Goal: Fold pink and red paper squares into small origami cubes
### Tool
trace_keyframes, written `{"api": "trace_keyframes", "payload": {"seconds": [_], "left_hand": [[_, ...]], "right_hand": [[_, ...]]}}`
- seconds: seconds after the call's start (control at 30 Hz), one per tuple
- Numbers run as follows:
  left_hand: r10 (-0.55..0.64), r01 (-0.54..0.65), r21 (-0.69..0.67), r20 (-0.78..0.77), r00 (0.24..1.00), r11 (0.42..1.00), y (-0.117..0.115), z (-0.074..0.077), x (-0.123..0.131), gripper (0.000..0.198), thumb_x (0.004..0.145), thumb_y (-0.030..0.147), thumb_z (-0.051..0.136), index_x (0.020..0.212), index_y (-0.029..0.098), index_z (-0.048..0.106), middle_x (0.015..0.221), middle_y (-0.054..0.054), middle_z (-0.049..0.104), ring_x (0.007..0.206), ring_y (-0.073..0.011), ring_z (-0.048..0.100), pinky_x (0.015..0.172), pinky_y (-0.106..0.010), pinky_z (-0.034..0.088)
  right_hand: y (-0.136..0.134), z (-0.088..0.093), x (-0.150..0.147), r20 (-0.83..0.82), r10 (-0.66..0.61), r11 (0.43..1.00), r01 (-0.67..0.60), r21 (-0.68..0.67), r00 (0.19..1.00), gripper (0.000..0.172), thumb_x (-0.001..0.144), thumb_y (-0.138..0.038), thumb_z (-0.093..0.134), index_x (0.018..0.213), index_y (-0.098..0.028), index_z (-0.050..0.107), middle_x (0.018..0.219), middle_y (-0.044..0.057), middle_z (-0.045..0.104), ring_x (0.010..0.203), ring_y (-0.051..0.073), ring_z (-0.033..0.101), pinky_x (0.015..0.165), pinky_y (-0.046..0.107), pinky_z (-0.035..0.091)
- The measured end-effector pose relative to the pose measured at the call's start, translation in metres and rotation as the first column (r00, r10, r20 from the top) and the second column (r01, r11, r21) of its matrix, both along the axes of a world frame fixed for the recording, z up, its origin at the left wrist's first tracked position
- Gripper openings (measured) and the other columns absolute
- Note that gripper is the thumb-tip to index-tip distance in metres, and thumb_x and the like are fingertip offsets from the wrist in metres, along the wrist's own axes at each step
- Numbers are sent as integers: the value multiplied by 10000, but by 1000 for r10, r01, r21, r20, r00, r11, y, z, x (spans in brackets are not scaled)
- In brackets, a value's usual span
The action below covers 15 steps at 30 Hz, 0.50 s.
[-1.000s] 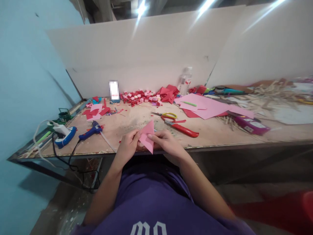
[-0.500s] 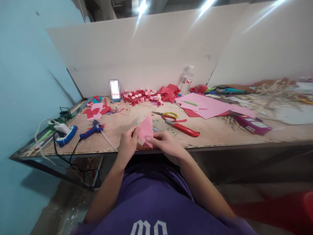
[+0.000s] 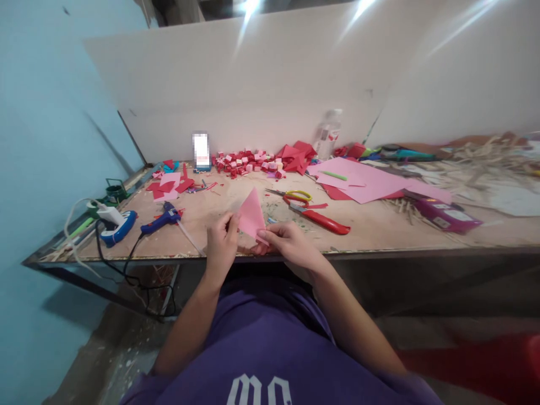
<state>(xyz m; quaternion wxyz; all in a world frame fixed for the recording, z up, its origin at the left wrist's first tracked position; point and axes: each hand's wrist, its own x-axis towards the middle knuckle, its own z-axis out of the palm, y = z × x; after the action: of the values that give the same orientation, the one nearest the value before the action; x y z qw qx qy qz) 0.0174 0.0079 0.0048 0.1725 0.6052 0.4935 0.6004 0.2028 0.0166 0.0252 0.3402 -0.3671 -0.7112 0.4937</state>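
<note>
A small pink piece of paper point(image 3: 251, 216), roughly triangular with a point at the top, is held up between my hands over the table's front edge. My left hand point(image 3: 223, 239) pinches its left side between thumb and fingers. At the lower right corner, my right hand point(image 3: 291, 242) grips it with the thumb on top. Scissors point(image 3: 297, 197) with yellow and red handles lie just beyond, beside a red-handled cutter point(image 3: 324, 220). To the left rests a blue glue gun point(image 3: 161, 218).
Small red and pink paper pieces point(image 3: 247, 163) are heaped along the back, between a phone point(image 3: 201, 152) and a plastic bottle point(image 3: 329, 135). Pink sheets point(image 3: 367, 183) lie to the right, near a purple packet point(image 3: 447, 215). A blue power socket point(image 3: 119, 228) with cords sits at left.
The pink paper has turned a little and shows a broader face, its lower edge more lifted. Both hands keep hold of it. The whole view has shifted slightly.
</note>
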Motion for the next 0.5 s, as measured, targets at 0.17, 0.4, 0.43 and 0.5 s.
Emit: {"api": "trace_keyframes", "payload": {"seconds": [0.17, 0.4, 0.43, 0.5], "left_hand": [[76, -80, 71, 57, 995, 994, -2, 1, 0, 390, 1007, 395, 483, 670, 200, 475, 593, 39, 457, 595, -129, 450, 600, -253, 334], [91, -99, 84, 97, 991, 991, -6, 3, 2, 398, 1014, 395, 479, 666, 203, 471, 596, 37, 446, 595, -127, 439, 595, -255, 342], [97, -105, 78, 99, 990, 991, -7, 4, 2, 398, 1015, 394, 477, 666, 203, 472, 595, 36, 449, 596, -128, 441, 596, -255, 347], [124, -133, 74, 116, 986, 988, -9, 4, 3, 410, 1016, 399, 474, 655, 206, 462, 582, 36, 441, 584, -127, 438, 589, -254, 353]], "right_hand": [[0, 2, 1, 67, 14, 999, -17, 33, 998, 437, 878, -561, 685, 803, -141, 779, 787, 95, 788, 717, 203, 723, 686, 284, 548], [-2, 1, 1, -53, -17, 1000, 16, -26, 998, 451, 849, -566, 709, 716, -136, 735, 716, 97, 769, 671, 200, 728, 681, 293, 560], [-3, 1, 1, -51, -32, 999, 32, -19, 998, 450, 850, -565, 708, 714, -137, 736, 721, 99, 771, 680, 207, 732, 675, 294, 556], [-3, 3, 0, -49, -72, 997, 72, 11, 996, 443, 855, -562, 701, 715, -143, 740, 721, 95, 772, 693, 220, 735, 665, 297, 545]]}}
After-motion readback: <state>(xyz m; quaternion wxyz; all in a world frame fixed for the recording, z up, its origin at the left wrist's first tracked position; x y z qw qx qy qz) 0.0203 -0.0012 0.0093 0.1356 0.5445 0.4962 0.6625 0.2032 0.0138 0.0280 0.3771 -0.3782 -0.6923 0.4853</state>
